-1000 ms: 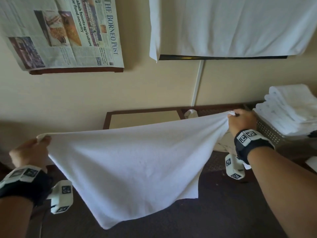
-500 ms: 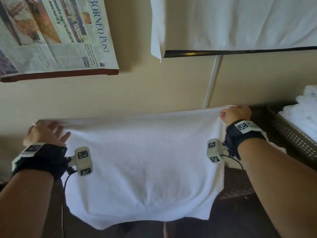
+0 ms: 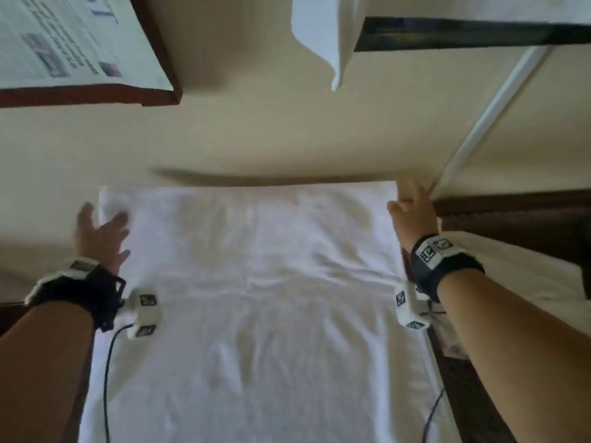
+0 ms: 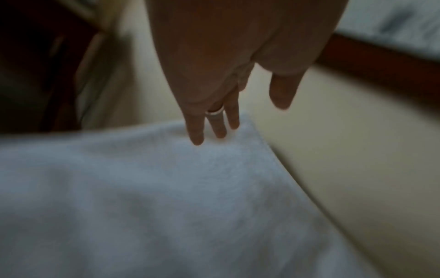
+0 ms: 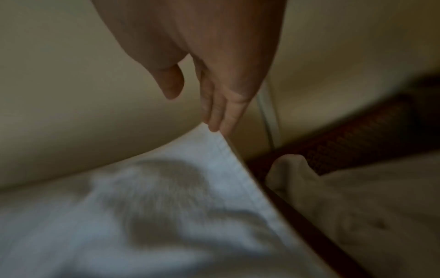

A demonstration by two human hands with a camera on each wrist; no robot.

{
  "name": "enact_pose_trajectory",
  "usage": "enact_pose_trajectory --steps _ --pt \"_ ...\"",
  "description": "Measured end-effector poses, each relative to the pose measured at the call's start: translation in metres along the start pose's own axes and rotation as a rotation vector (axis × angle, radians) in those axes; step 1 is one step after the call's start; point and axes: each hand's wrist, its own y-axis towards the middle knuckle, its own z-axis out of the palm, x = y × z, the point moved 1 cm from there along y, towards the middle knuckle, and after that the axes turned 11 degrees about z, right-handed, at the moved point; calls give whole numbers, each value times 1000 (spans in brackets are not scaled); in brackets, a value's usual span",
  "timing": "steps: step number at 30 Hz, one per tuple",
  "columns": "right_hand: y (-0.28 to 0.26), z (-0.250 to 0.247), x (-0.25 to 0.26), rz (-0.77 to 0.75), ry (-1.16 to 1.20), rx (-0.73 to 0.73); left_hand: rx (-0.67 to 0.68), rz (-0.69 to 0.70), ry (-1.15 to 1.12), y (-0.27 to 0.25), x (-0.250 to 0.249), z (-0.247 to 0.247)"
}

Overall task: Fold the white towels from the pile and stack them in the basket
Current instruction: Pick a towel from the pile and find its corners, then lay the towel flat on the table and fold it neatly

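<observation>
You had the white towel (image 3: pixel 256 298) spread flat. Your left hand (image 3: pixel 99 235) hovered with fingers (image 4: pixel 197 129) straight at its far left corner. Your right hand (image 3: pixel 412 212), fingers (image 5: pixel 219 114) straight, touched the far right corner.

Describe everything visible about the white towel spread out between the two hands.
The white towel lies spread flat and unfolded, its far edge against the cream wall. It looks like soft terry cloth, lightly wrinkled, with a flat hem along its right edge. The left hand, fingers straight, hovers over or touches its far left corner; the blur hides contact. The right hand has straight fingers on the far right corner. The near end runs out of frame.
</observation>
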Motion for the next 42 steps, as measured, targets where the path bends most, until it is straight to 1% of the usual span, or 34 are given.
enact_pose_trajectory --steps 1,2,3,4,5,6,9,14,16,17,19,21,23,26,29,32,37,40,42 --pt "-9 17 -21 -13 -213 103 117 6 319 -7 27 3" --pt "-24 31 -42 -27 -445 230 239 -1 590 -17 55 5" --pt "-37 46 -63 -27 -638 326 380 -12 817 -32 83 7" --pt "-42 59 -82 -16 -774 373 495 -8 980 -44 103 9" --pt "-45 65 -93 -10 -853 386 551 -3 1060 -54 114 10" --pt "-43 71 -98 -4 -889 375 567 -7 1107 -56 121 11" --pt "-23 81 -91 -17 -923 345 544 18 1156 -37 120 20" --pt "27 95 -67 4 -923 323 541 125 1216 11 112 47" --pt "47 97 -64 11 -911 307 535 186 1193 26 108 57" --pt "55 96 -65 4 -907 297 524 209 1159 29 105 63" --pt "67 90 -67 -2 -880 298 488 212 1102 29 101 66" --pt "66 83 -71 0 -855 307 490 205 1112 18 102 63" --pt "51 79 -80 -27 -863 290 503 209 1149 -1 107 55" --pt "6 71 -96 -91 -889 282 536 209 1166 -42 111 40" --pt "-50 53 -120 -75 -928 339 585 208 1196 -88 115 19" --pt "-104 31 -148 -102 -941 331 628 211 1224 -134 123 -6" --pt "-183 6 -196 -62 -959 366 688 237 1288 -208 135 -35" --pt "-210 2 -210 -18 -942 440 725 215 1346 -227 142 -41" --pt "-210 0 -211 -1 -961 475 744 211 1383 -225 142 -38"
